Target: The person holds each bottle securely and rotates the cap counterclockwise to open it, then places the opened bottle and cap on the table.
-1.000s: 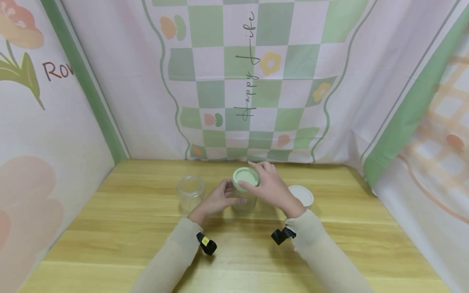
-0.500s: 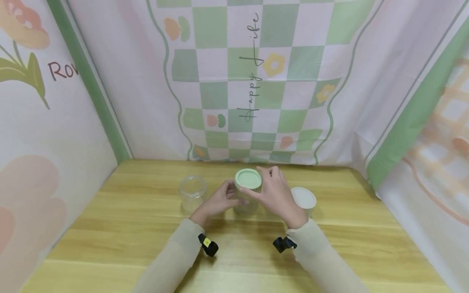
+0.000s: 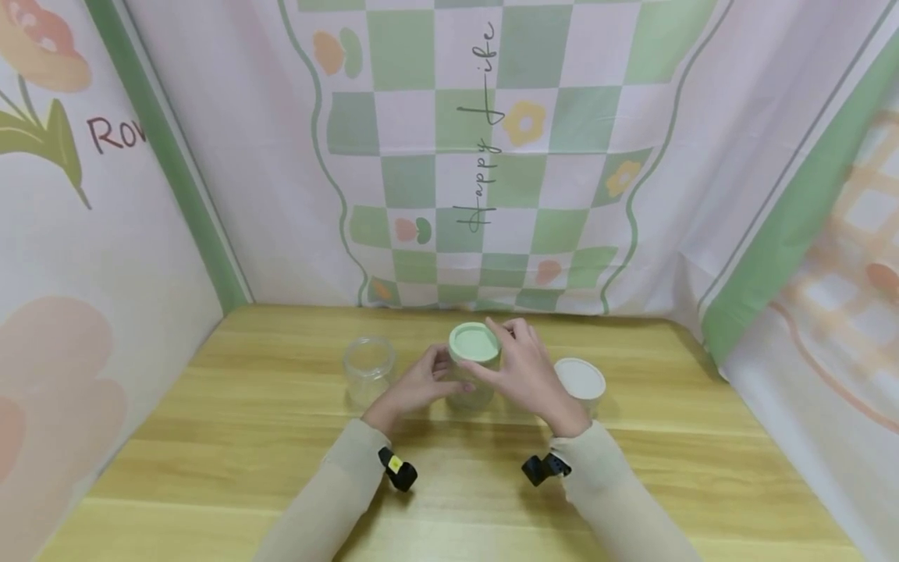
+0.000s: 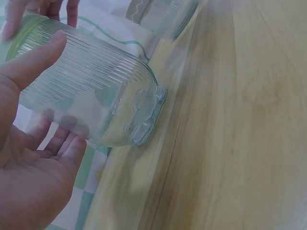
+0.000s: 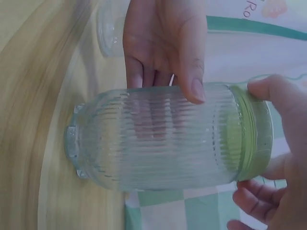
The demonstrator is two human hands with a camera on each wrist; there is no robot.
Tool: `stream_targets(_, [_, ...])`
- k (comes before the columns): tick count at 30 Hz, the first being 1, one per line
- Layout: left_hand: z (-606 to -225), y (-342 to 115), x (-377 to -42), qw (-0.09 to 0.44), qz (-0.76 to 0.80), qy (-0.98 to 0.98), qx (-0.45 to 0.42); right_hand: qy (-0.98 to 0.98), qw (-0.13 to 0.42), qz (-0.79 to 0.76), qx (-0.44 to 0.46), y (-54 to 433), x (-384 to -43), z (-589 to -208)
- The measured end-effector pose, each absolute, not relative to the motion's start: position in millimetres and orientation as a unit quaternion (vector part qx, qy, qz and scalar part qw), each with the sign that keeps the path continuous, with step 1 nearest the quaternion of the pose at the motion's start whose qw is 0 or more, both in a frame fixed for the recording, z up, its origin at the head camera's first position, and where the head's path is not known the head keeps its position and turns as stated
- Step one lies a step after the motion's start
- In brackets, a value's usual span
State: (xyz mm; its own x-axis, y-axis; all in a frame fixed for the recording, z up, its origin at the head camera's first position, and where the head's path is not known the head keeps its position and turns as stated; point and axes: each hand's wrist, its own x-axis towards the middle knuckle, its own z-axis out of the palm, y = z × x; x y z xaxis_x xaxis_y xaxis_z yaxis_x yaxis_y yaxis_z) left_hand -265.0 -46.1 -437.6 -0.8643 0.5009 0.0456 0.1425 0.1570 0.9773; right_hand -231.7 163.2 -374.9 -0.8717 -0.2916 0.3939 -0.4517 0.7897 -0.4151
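Observation:
A clear ribbed glass jar [image 5: 163, 143] stands in the middle of the table, a pale green lid [image 3: 474, 342] on its mouth. My left hand [image 3: 417, 381] holds the jar's side, thumb on the near side and fingers around the far side, as the left wrist view shows. My right hand [image 3: 527, 375] grips the lid's rim between thumb and fingers. In the right wrist view, the green band of the lid sits over the jar's end; whether it is fully seated I cannot tell. The jar looks empty.
An open glass jar [image 3: 368, 371] without a lid stands left of my left hand. A container with a white lid [image 3: 581, 378] stands to the right, partly behind my right wrist. The wooden table [image 3: 463, 499] ends at a patterned curtain [image 3: 407, 187] behind.
My right thumb has shifted from over the lid's top to its near edge, and the fingers have moved around the rim. My left hand keeps its hold on the jar.

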Motion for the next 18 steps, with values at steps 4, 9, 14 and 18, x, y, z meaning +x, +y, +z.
stream_targets(4, [-438.8, -46.1, -265.7, 0.146, 0.609, 0.749, 0.215, -0.925, 0.123, 0.287, 0.217, 169.4, -234.2, -375.6])
stream_targets(9, [-436.8, -45.3, -264.4, 0.145, 0.61, 0.75, 0.212, -0.912, 0.079, 0.328, 0.233, 174.5, -236.9, -373.3])
stream_targets(14, [-436.6, -45.1, -264.2, 0.145, 0.613, 0.748, 0.211, -0.901, 0.049, 0.355, 0.244, 176.6, -239.1, -372.5])
stream_targets(18, [-436.9, -45.3, -263.9, 0.144, 0.613, 0.748, 0.211, -0.898, 0.036, 0.36, 0.25, 177.9, -240.1, -372.8])
